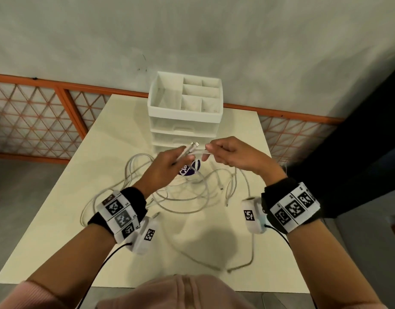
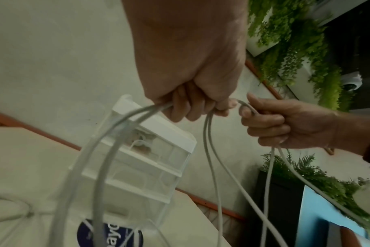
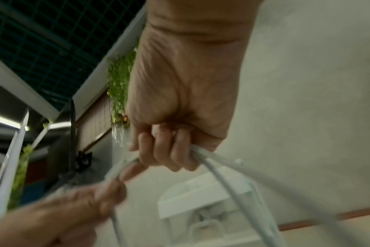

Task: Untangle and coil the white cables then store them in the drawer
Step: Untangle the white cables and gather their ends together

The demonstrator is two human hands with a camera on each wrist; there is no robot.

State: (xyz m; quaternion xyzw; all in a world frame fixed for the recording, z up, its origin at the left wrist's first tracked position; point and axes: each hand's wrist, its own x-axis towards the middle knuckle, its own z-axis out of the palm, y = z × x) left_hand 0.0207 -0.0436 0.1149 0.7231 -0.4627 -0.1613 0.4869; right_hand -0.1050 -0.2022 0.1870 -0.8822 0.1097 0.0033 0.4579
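A pale cream square surface (image 1: pixel 214 241) stands against a grey wall, with an orange-framed lattice barrier (image 1: pixel 36 121) along the floor line behind it. At its far edge sits a white plastic drawer unit (image 1: pixel 185 128), its open top tray split into compartments and its translucent drawers stacked below, all pushed in; through the front of the upper drawer, in the left wrist view, something pale and looped shows, too blurred to name. Before the unit the thin white cables (image 1: pixel 183 197) sprawl in loose, overlapping loops across the surface, some strands rising to the hands, which are held above the tangle. A round dark blue sticker with white lettering (image 1: pixel 189 168) lies under the strands. The left hand (image 1: pixel 163 168) has its grip clenched round a bundle of cable, two white connector ends poking out beyond its fingers. The right hand (image 1: pixel 232 152), just beside it, pinches the same strands with curled fingers.
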